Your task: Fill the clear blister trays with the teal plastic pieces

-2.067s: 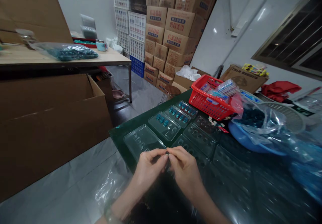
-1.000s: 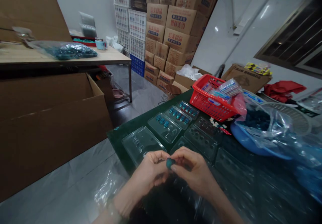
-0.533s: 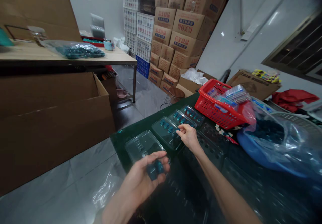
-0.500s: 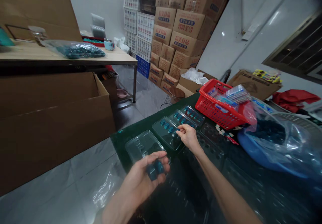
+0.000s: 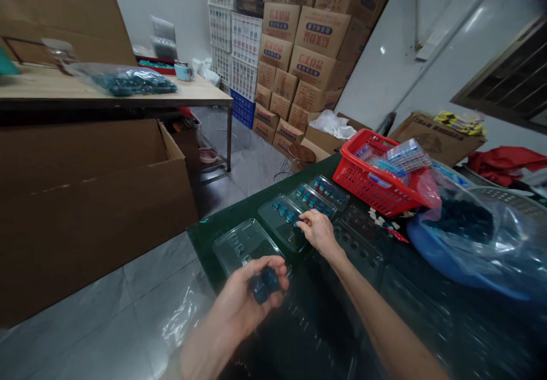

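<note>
Left hand: we hold our left hand (image 5: 243, 303) palm up over the near part of the green surface (image 5: 241, 210), its fingers curled loosely round at least two teal pieces (image 5: 264, 285).
Right hand: we have our right hand (image 5: 321, 236) reached forward, fingertips pinched in at the end of a row of teal pieces; we cannot tell whether they grip one.
Tray under the right fingers: a clear tray (image 5: 273, 229), lying flat, with teal pieces along its row, the last partly hidden from us.
Tray nearest the left hand: another clear plastic tray (image 5: 255, 236), its moulded pockets showing through.
Farther trays: beyond our right hand we see two more, both bearing rows of teal pieces.
Red basket: the red basket (image 5: 363, 185) stands past the trays, with plastic packs inside.
Blue basin: at our right, the blue basin (image 5: 436, 263) sits under a clear bag (image 5: 504, 232) of dark teal pieces.
Wooden surface: at our far left, the wooden surface (image 5: 200, 93) carries a bag of teal pieces and a light-blue mug (image 5: 183, 72).
</note>
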{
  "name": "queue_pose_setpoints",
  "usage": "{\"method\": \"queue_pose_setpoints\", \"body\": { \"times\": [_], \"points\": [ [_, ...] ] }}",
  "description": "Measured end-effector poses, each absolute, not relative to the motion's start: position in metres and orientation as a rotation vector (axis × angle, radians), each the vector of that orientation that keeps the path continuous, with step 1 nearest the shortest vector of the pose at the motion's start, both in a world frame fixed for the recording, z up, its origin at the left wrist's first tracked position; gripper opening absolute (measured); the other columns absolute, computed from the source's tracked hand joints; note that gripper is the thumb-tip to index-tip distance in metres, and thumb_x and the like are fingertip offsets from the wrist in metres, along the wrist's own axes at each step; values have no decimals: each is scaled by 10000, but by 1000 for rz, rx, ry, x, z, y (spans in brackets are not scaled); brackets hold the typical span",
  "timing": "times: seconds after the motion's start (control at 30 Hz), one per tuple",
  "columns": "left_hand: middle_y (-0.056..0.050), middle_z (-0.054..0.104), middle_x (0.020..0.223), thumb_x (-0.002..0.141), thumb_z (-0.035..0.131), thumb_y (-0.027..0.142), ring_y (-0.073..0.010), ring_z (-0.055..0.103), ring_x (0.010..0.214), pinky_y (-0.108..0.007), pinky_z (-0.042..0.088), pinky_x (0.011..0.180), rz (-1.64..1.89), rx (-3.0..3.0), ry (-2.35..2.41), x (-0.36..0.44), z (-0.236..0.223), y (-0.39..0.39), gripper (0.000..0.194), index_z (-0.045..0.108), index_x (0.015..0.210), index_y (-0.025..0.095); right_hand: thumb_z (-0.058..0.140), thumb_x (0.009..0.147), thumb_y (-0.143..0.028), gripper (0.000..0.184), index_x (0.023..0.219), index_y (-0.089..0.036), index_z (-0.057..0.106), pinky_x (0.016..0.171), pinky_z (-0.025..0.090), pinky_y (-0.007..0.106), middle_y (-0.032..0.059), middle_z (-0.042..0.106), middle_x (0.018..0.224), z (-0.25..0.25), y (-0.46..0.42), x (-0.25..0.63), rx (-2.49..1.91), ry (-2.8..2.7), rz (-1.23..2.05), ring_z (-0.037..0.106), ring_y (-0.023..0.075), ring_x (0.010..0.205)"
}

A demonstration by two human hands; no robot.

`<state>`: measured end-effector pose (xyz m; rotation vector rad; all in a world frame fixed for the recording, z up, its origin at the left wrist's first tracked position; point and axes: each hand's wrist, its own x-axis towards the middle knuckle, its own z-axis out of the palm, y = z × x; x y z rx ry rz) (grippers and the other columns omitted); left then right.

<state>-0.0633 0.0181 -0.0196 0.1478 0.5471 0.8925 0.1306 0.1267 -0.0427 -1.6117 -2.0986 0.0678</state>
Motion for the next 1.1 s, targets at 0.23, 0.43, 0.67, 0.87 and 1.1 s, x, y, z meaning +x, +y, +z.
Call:
{"method": "queue_pose_setpoints", "body": {
  "times": [0.23, 0.43, 0.67, 0.87, 1.1],
  "points": [
    [-167, 611, 883, 761, 496, 271, -256, 596, 835, -296, 499, 600, 897, -17, 515, -57, -5, 23, 310, 575, 954, 41, 594, 706, -204, 113, 813, -193, 628, 703, 391, 279, 51, 573, 780, -36, 127, 123, -1631, -2161, 15, 523, 191, 806],
    [-190, 583, 999, 754, 508, 246, -289, 541, 981, -172, 469, 439, 883, -210, 475, -54, -3, 24, 454, 433, 1162, 60, 507, 785, -283, 417, 1182, -188, 426, 782, 360, 343, 83, 530, 1031, 6, 65, 122, -1519, -2060, 44, 478, 215, 939],
    [-129, 651, 767, 791, 454, 268, -175, 617, 647, -277, 505, 582, 941, 8, 447, -30, -5, 15, 326, 568, 971, 21, 589, 696, -176, 169, 859, -220, 573, 691, 320, 338, 27, 583, 838, 20, -13, 102, -1456, -2244, 214, 461, 204, 810],
    [-111, 661, 776, 779, 467, 238, -147, 603, 630, -252, 491, 601, 893, 113, 508, -16, 2, 6, 247, 635, 803, 58, 570, 684, -127, 125, 773, -214, 556, 672, 309, 326, 10, 561, 776, 8, -21, 111, -1552, -2112, 233, 443, 189, 773],
    [-55, 632, 697, 713, 576, 163, -75, 534, 496, -171, 409, 466, 884, 505, 636, -13, -4, -5, 131, 619, 821, 102, 585, 689, -153, 45, 689, -193, 565, 687, 364, 296, -15, 537, 683, 5, -23, 125, -1515, -1813, 502, 481, 151, 717]
  ]
}}
